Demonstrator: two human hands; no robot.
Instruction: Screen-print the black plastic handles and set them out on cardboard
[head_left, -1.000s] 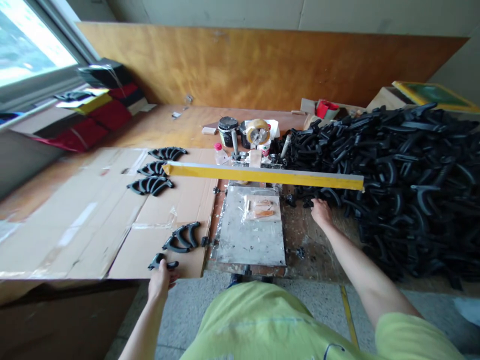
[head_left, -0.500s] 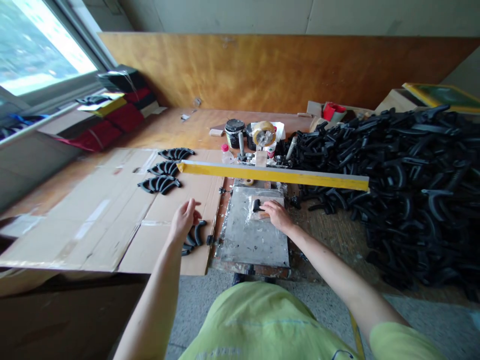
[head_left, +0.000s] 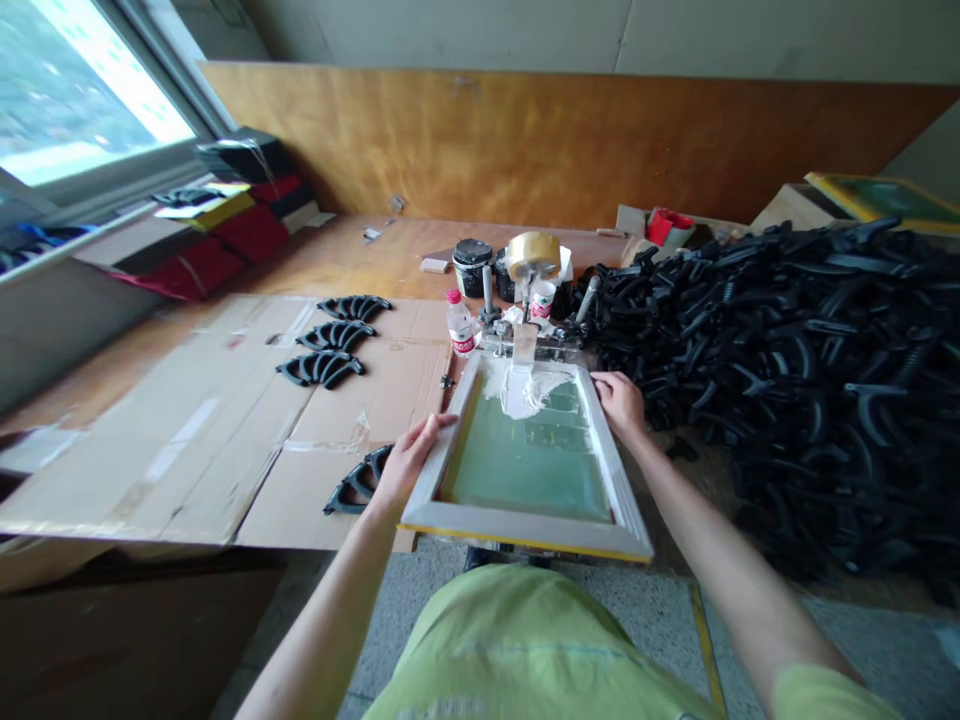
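A screen printing frame (head_left: 525, 528) with a green mesh lies lowered in front of me, over the spot of the grey plate. White ink (head_left: 538, 392) is smeared on the far end of its mesh. My left hand (head_left: 411, 455) is closed on the left rail of the frame. On the opposite rail, towards the far right corner, my right hand (head_left: 621, 402) has its fingers curled over the edge. Curved black plastic handles (head_left: 364, 482) lie on the cardboard beside my left forearm, partly hidden by it. The plate and whatever lies on it are covered by the frame.
To the right rises a large heap of black plastic parts (head_left: 795, 370). Rows of black handles (head_left: 322, 368) lie on the cardboard sheet (head_left: 202, 430) at left. Behind the frame stand a bottle (head_left: 461, 328), an ink tub (head_left: 472, 268) and a tape roll (head_left: 532, 256).
The screen frame has swung down from its raised position over the plate. My right hand has left the small black part on the plate, and both hands have taken hold of the frame's sides.
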